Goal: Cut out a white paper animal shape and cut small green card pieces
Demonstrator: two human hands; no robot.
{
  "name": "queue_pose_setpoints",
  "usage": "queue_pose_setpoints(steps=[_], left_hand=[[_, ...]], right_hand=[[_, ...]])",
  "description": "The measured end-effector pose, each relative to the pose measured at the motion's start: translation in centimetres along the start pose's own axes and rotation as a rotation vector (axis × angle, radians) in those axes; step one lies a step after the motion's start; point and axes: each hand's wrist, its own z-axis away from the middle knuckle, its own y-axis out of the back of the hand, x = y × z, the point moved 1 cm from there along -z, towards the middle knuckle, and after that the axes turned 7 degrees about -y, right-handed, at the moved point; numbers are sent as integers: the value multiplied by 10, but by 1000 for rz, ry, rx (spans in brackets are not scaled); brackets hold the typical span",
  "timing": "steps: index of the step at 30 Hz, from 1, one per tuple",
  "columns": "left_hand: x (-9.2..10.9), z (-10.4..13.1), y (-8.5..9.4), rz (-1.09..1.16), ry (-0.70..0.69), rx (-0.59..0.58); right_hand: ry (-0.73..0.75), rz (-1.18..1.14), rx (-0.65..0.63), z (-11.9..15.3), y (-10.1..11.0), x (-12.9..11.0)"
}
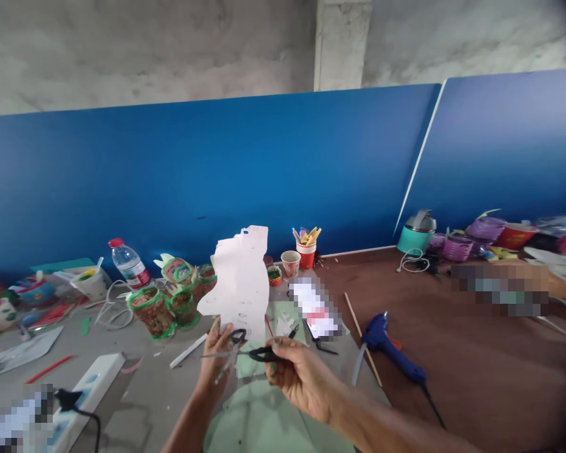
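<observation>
My left hand [217, 351] grips the lower end of a white cut-out paper sheet [240, 277], which stands upright with wavy edges. My right hand [295, 371] is closed on one black handle of a pair of scissors [261, 353]. The scissors' other handle loop lies by my left fingers, and the blades, partly blurred, point left and down in front of my left hand. Pale green paper [259, 418] lies on the table below both hands.
A blue glue gun [391, 349] and a wooden stick [353, 314] lie right. A bottle [129, 264], decorated cups [151, 311] and a power strip [87, 399] are left. Behind stand a red cup of sticks [306, 255] and a blue partition [264, 170]. Another person's hand [514, 283] is far right.
</observation>
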Motion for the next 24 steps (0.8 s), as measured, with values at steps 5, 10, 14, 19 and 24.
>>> queue_pose_setpoints(steps=[5,10,14,19,24], left_hand=[[9,14,-13,58,169,-35],[9,18,-14,72,217,-61],[3,14,-14,138,198,-69],[1,16,-21,184,237,-71],[11,21,-22,89,234,-168]], right_hand=[[74,59,-66,-10,-16,14],[218,423,-1,-17,-17,25],[455,957,52,-12,-10,29],[788,1459,92,-4,-3,29],[766,1823,86,-10,0,27]])
